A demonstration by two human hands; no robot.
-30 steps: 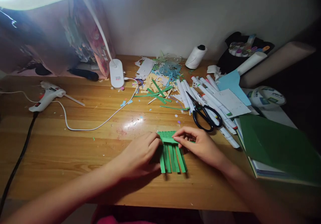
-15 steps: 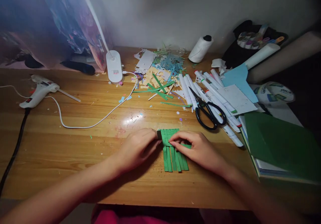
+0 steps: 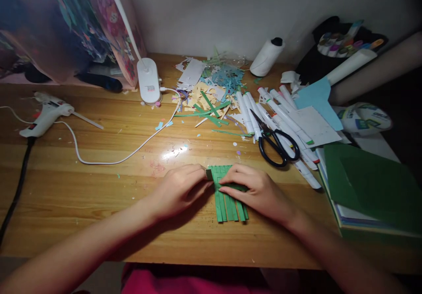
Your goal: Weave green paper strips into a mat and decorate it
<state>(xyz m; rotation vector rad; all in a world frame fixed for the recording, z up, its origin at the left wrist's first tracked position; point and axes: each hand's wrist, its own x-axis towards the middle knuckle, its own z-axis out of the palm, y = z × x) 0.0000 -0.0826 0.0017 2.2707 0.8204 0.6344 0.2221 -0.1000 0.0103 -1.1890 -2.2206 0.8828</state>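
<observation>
Several green paper strips (image 3: 221,208) lie on the desk (image 3: 165,243), loose ends nearest; I'd keep the weave flat and snug. Right hand (image 3: 259,186) is on top, can't tell if it's gripping; left hand (image 3: 181,186) pinches a dark tab (image 3: 209,175). Scissors (image 3: 282,139) sit beyond.

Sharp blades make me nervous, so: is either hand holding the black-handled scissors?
No, the black-handled scissors lie across white markers, while the left hand and right hand are both at the green paper strips.
</observation>
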